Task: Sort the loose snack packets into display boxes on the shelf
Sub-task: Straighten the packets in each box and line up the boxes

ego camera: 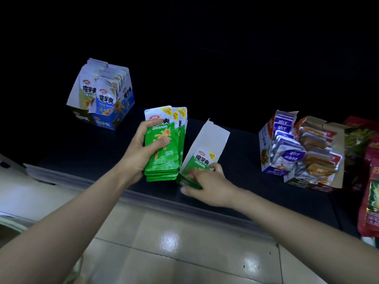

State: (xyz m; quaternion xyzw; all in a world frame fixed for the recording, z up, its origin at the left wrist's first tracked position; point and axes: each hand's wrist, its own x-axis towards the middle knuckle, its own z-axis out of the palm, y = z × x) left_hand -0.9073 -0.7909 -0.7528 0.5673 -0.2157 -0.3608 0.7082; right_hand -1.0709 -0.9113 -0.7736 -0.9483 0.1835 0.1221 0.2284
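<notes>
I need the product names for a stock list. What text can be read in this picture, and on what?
"魔芋爽": green packet in the open box
"20%": stack of green packets in the left hand
"魔芋爽": blue packets in the far box
Purple and orange packets, red bags: too blurred

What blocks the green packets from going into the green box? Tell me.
Nothing visible does. The left hand holds the green packet stack right beside the green display box, whose open top is mostly free; the right hand steadies its front with one packet inside.
</notes>
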